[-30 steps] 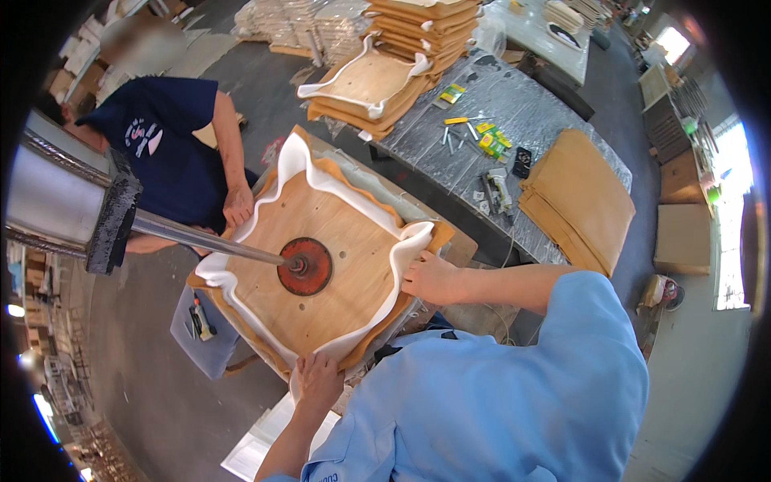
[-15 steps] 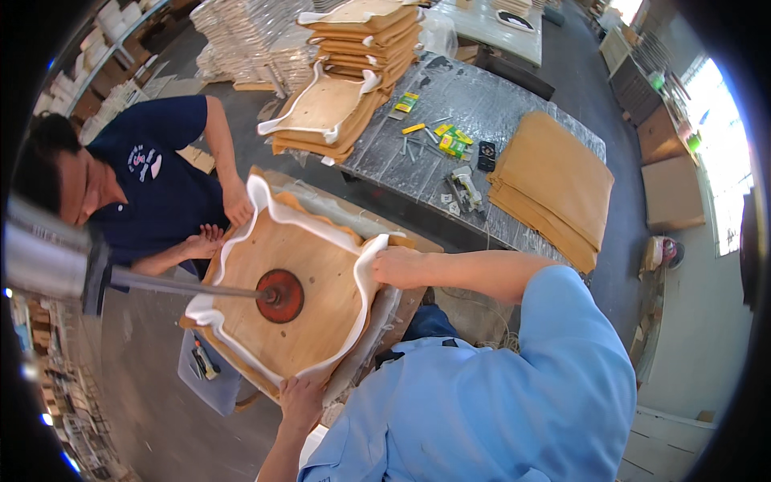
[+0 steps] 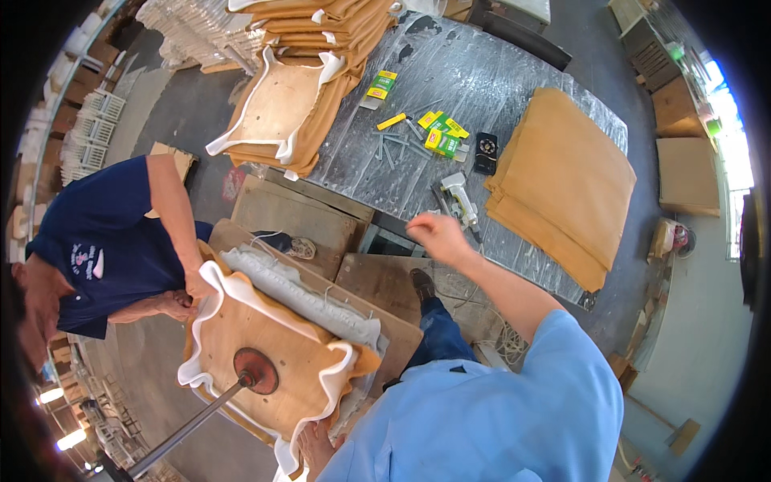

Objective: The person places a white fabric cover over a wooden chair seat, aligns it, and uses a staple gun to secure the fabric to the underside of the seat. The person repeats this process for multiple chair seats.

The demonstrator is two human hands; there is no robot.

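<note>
Toward the near left, a square wooden panel [image 3: 297, 361] edged with wavy white padding [image 3: 226, 288] and a tan cover [image 3: 366, 361] lies beneath a red disc [image 3: 256, 370] on the end of a metal rod [image 3: 191, 430]. On its near side, the left hand [image 3: 317, 444] rests at the padded edge, partly hidden by the panel's rim; whether its fingers pinch the cover or only press on it, I cannot tell. Farther right, the right hand [image 3: 439, 235] is raised well apart from the panel, by the near edge of a plastic-wrapped table [image 3: 434, 68], its fingers curled in; I cannot tell whether they meet the thumb. Nearest to it is a staple gun [image 3: 459, 198] on the table. Beyond lie yellow-and-green boxes [image 3: 443, 143] and a small black object [image 3: 485, 153], with tan sheets [image 3: 566, 185] stacked to the right and a pile of padded panels [image 3: 281, 100] to the far left. At the panel's left side, a co-worker in a navy shirt [image 3: 120, 233] has a hand [image 3: 198, 285] against the padded edge.
</note>
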